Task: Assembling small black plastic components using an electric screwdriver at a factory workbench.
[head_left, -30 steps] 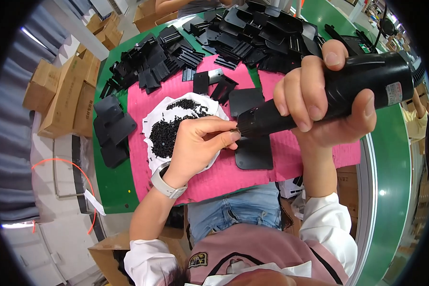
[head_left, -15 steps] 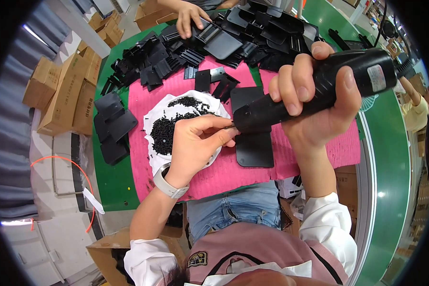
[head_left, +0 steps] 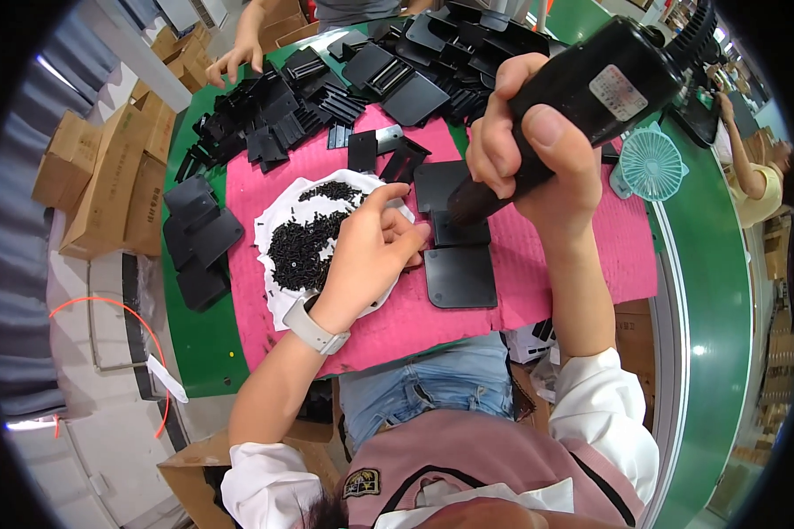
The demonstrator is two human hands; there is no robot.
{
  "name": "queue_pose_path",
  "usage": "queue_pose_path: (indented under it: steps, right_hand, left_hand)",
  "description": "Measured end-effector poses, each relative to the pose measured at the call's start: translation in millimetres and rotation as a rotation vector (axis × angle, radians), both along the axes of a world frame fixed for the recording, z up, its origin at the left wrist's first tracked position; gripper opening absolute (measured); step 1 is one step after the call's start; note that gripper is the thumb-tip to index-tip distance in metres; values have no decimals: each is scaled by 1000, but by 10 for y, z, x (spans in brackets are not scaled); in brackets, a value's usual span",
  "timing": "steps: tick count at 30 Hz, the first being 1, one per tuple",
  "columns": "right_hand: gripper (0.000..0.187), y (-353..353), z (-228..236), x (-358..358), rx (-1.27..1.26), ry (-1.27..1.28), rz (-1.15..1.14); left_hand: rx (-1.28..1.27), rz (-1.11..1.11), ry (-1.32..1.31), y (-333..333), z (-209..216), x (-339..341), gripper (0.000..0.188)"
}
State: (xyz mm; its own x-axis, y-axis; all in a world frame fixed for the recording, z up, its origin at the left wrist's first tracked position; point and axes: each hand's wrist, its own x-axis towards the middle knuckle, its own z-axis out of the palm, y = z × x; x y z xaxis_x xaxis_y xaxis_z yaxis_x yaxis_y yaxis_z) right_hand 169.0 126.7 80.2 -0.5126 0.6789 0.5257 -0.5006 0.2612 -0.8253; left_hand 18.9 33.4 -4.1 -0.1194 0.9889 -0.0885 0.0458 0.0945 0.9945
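Observation:
A black electric screwdriver [head_left: 596, 72] slants down to the left, with my right hand [head_left: 551, 163] wrapped around its body. The front end meets the middle of a black plastic part [head_left: 461, 278], which is made of two flat plates joined by a narrower section. Beside that part's left edge is my left hand [head_left: 369, 251], fingers apart, the thumb close to the edge. No object shows between its fingers. Under and behind the left hand lies a pile of small black screws [head_left: 302, 251] on a white cloth [head_left: 278, 309]. The screwdriver's bit is hidden against the part.
Pink padding [head_left: 556, 282] covers the green table [head_left: 205, 353]. Heaped black plastic parts [head_left: 282, 115] fill the far side, near another person's hand [head_left: 238, 62]. More black plates [head_left: 205, 238] lie at left. A small turquoise fan [head_left: 651, 163] stands at right.
My left thumb and index finger have parted and drawn back from the screwdriver's tip. The screwdriver has tipped steeper, its front end now down on the black part. The other person's hand moved left.

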Motion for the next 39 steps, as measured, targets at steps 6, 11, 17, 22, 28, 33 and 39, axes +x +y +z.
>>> queue_pose_path:
  steps: [6,11,17,22,28,33,39]
  right_hand:
    - [37,-13,-14,-40,25,-13,55]
    - [38,-43,-8,-7,17,-45,75]
    - [32,-51,25,-74,36,-119,101]
    - [37,-73,-39,-171,48,-134,117]
    - [36,-61,-37,-171,30,-139,128]
    - [34,-47,-44,-166,16,-138,135]
    - [38,-105,-91,-150,203,-121,13]
  left_hand:
    - [-72,-101,-113,88,20,-35,39]
    - [-147,-95,-127,84,87,-26,40]
    - [-110,-88,-226,115,25,-7,27]
    - [-112,-30,-242,100,-25,13,26]
    - [-95,-21,-239,87,-19,33,27]
    - [-91,-9,-240,93,-33,44,27]
    - [-76,25,-208,88,-47,74,27]
